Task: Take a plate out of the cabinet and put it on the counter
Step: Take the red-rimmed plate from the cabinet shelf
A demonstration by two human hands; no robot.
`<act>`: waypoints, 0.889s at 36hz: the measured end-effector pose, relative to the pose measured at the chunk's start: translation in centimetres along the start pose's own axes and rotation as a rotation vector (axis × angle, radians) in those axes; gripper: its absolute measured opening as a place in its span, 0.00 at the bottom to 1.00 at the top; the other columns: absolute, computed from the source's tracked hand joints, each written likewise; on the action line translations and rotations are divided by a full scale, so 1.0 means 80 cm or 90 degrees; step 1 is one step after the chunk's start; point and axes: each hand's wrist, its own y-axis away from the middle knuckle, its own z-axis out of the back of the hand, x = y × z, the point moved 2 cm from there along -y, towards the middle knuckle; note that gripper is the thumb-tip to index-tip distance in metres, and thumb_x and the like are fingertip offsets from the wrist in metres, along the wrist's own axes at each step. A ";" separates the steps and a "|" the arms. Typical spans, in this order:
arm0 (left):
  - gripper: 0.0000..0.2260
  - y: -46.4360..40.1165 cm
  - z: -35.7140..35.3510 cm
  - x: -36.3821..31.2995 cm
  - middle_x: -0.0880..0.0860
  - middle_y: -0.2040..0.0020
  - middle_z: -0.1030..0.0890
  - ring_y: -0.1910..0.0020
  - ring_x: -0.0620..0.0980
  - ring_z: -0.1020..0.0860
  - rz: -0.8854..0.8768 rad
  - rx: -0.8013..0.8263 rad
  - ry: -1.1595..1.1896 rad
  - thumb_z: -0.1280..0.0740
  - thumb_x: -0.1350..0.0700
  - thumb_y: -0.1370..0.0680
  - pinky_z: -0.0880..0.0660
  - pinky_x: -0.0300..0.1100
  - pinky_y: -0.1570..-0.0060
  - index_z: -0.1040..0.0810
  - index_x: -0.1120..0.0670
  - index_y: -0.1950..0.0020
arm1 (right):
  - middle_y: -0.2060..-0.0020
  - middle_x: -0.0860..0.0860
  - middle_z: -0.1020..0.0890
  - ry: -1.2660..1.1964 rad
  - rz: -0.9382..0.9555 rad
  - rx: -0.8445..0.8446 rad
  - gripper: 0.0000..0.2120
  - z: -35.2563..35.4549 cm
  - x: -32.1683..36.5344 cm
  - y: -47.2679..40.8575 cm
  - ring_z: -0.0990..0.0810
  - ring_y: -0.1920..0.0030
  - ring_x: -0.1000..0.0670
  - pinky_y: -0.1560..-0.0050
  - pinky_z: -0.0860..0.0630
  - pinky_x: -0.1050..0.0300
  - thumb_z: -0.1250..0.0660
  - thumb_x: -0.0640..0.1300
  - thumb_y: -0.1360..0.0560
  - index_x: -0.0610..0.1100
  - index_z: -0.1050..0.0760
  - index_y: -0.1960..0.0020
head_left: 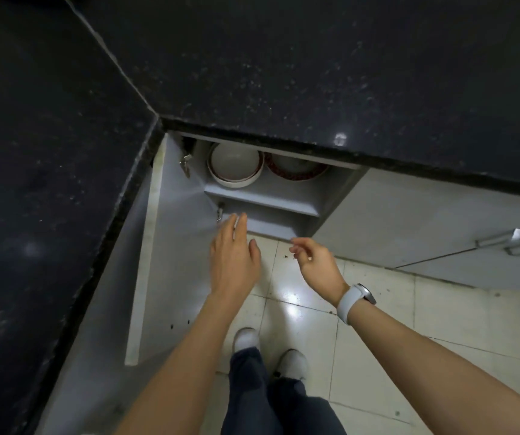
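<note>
The white plate stack [236, 166] sits on the open cabinet's [262, 199] top shelf, above and beyond the flat-open, empty left hand [232, 255], nearer than the loosely curled, empty right hand [313, 262].

The counter [284, 58] is black stone flecked with pale specks. Beyond the empty, spread left hand [233, 259], the open cabinet [262, 196] is pale grey inside, its door [158, 246] grey with a whitish edge. Above that hand's fingertips sits a white plate stack [235, 166] with a thin red rim line; past the loosely curled right hand [315, 262], another dish [296, 171] carries a dark red patterned border. The watch [354, 301] strap is white. Floor tiles [378, 324] are cream, trousers [271, 397] dark navy, shoes [246, 339] white.
</note>
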 end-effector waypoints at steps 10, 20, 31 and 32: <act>0.24 -0.154 -0.170 0.076 0.57 0.25 0.39 0.25 0.56 0.44 -0.139 0.036 -0.146 0.43 0.56 0.23 0.46 0.52 0.27 0.43 0.56 0.27 | 0.49 0.43 0.21 -0.221 -0.062 -0.171 0.16 -0.040 -0.071 -0.190 0.22 0.48 0.42 0.40 0.26 0.40 0.45 0.40 0.23 0.37 0.33 0.37; 0.25 -0.221 -0.248 0.140 0.53 0.25 0.37 0.25 0.56 0.44 -0.294 -0.018 -0.223 0.49 0.48 0.25 0.51 0.58 0.27 0.40 0.51 0.28 | 0.63 0.44 0.22 -0.549 -0.014 -0.247 0.07 -0.046 -0.093 -0.304 0.22 0.64 0.46 0.63 0.21 0.55 0.40 0.45 0.24 0.43 0.28 0.58; 0.24 -0.219 -0.231 0.127 0.53 0.23 0.44 0.24 0.53 0.50 -0.255 0.074 -0.221 0.44 0.51 0.22 0.54 0.57 0.25 0.44 0.52 0.27 | 0.62 0.44 0.21 -0.646 -0.035 -0.283 0.07 -0.032 -0.064 -0.301 0.21 0.60 0.44 0.64 0.17 0.58 0.41 0.29 0.27 0.34 0.25 0.57; 0.23 -0.217 -0.224 0.124 0.53 0.23 0.43 0.24 0.52 0.50 -0.228 0.086 -0.207 0.44 0.51 0.22 0.55 0.58 0.25 0.43 0.52 0.27 | 0.59 0.44 0.21 -0.627 -0.036 -0.288 0.07 -0.030 -0.061 -0.295 0.22 0.57 0.43 0.58 0.17 0.53 0.41 0.30 0.27 0.34 0.25 0.54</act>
